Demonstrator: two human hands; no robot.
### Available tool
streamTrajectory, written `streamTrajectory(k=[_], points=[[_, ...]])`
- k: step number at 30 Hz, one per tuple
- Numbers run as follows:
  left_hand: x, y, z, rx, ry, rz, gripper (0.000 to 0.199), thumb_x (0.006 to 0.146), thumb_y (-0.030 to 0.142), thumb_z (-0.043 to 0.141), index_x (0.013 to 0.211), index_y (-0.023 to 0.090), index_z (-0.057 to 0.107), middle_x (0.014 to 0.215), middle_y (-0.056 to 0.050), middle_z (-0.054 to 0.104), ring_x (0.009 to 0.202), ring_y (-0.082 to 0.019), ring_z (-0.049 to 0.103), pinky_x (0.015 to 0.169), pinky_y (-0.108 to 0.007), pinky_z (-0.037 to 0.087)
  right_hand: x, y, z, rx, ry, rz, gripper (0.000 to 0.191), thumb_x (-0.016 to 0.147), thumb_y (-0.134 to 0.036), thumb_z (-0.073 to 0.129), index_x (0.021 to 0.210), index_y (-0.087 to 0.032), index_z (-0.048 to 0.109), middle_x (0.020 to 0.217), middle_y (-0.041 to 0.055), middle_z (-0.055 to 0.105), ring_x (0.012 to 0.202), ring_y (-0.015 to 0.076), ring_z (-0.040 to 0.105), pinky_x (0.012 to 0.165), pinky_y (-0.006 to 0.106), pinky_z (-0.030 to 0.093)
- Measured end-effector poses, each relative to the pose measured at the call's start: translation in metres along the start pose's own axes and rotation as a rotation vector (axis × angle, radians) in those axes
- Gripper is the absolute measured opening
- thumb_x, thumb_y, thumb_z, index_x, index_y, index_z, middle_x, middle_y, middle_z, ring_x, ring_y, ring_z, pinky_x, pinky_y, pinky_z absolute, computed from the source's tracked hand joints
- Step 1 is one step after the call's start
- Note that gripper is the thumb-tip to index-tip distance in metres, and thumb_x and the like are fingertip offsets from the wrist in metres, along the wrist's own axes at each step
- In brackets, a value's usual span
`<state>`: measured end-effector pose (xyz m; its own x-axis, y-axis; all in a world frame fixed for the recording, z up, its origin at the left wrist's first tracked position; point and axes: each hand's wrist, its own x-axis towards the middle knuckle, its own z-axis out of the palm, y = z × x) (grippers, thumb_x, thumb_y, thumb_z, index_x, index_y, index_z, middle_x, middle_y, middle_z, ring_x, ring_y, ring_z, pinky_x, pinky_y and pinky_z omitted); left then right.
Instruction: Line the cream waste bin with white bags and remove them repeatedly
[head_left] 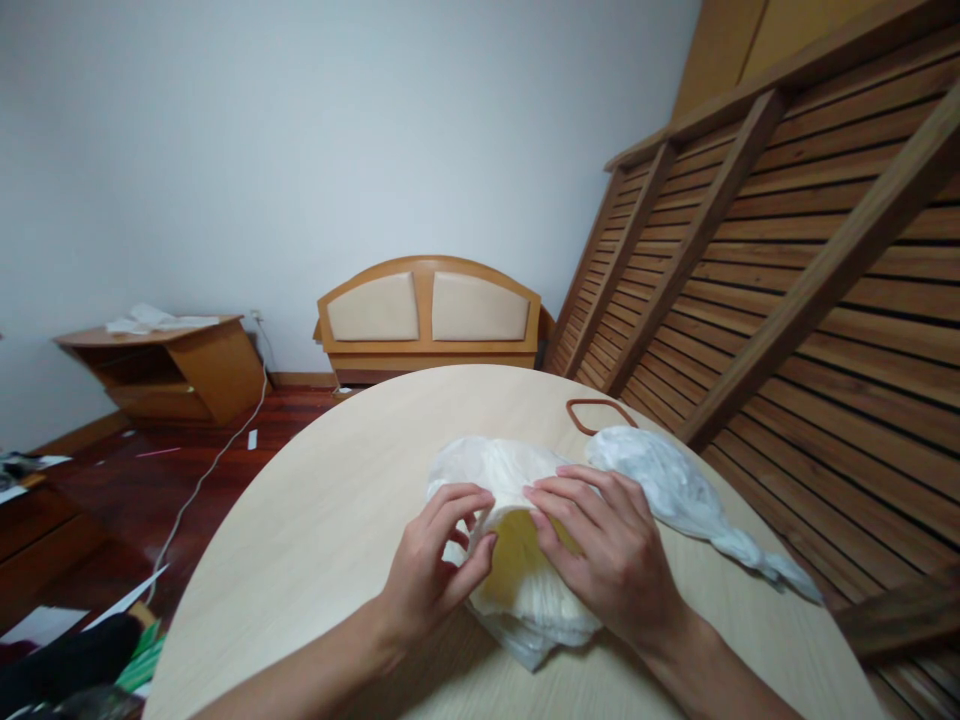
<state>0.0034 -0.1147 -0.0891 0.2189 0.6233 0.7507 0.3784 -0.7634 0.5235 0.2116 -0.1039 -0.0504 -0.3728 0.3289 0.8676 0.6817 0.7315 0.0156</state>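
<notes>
A white plastic bag (480,462) lies bunched on the round table, its mouth turned toward me. Something yellow (517,545) shows inside the opening; I cannot tell what it is. My left hand (442,555) curls loosely round the left edge of the mouth, thumb and fingertips on the plastic. At the upper right edge, my right hand (600,535) holds the rim with its fingers on top and its thumb near the opening. A second, twisted white plastic bag (667,485) lies just beyond my right hand.
A brown ring-shaped frame (571,412) lies near the far edge of the pale round table (322,520). A slatted wooden panel (795,330) leans close on the right. Behind stand a headboard (424,310) and a low cabinet (202,370); a white cable (217,460) crosses the floor.
</notes>
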Motion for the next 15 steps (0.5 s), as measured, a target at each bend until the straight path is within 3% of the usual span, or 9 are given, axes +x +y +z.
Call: streamTrajectory(k=[8,15], points=[[0.0013,-0.0013,-0.0007,0.049,0.005,0.049,0.043,0.091,0.006,0.056,0.128,0.027,0.057,0.115,-0.008,0.063,0.099,-0.016,0.067,0.065,-0.020,0.060,-0.0030,0.0008,0.0007,0.011,-0.033,-0.055,0.023,0.097,-0.012,0.058,0.116,-0.016,0.070,0.098,0.0031,0.077,0.101,0.0233,0.063,0.091,0.039,0.042],[0.0021,-0.0023,0.0013,0.045,0.010,0.100,0.051,0.091,0.005,0.055,0.135,0.029,0.056,0.115,-0.008,0.063,0.096,-0.015,0.066,0.071,-0.024,0.060,-0.0032,-0.0016,0.0005,0.022,-0.039,-0.065,0.023,0.099,-0.015,0.057,0.117,-0.019,0.070,0.101,0.0011,0.078,0.102,0.0226,0.063,0.092,0.040,0.042]])
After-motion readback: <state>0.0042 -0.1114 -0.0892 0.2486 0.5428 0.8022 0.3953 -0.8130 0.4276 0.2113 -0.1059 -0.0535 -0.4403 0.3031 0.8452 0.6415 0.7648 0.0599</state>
